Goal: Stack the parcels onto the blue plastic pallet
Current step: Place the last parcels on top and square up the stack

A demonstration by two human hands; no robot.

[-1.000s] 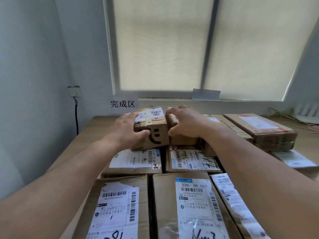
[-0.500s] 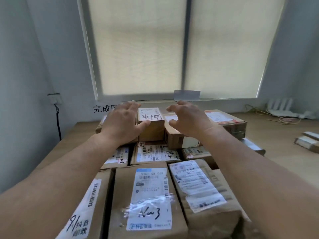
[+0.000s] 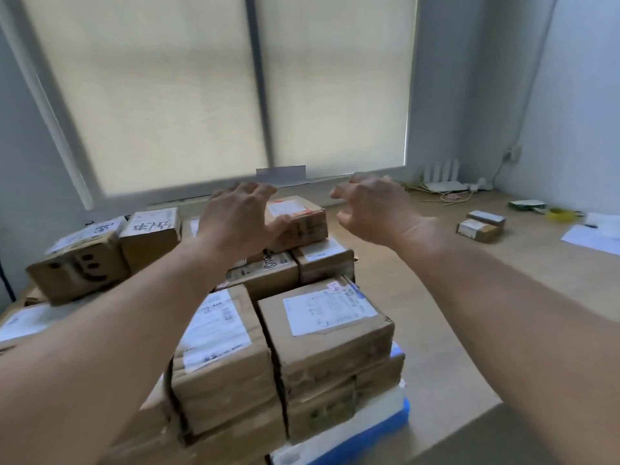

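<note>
Left grip (image 3: 235,218): mine, raised at centre frame above the stack, fingers spread and only slightly bent, holding nothing; the thumb lies in front of the red-taped parcel (image 3: 300,218), and I cannot tell whether it touches. Right grip (image 3: 372,211): mine, in the air just right of centre, fingers loosely curled, holding nothing, clear of every box. Parcels (image 3: 218,357): brown cardboard with white shipping labels, packed side by side and in layers, filling the lower left and centre of the frame. Near-right parcel (image 3: 323,330): label up, sitting on another carton at the stack's right edge. Red-taped parcel: topmost at the far middle of the stack, beneath my left grip. Smiley-face parcel (image 3: 79,268): upper layer at left of frame, tilted, black drawn face towards me. Handwritten-label parcel (image 3: 151,234): just beside the smiley one, on its right. Blue plastic pallet (image 3: 382,431): under the stack, only its corner showing at the bottom centre-right. Two small parcels (image 3: 479,226): right of frame, well apart from the stack, on the tan surface (image 3: 436,313). White router (image 3: 443,179): against the far wall, upper right, with loose cables beside it. Sheets of paper (image 3: 593,234): at the right edge. Window blinds (image 3: 167,95): pale, drawn down, filling the upper frame.
</note>
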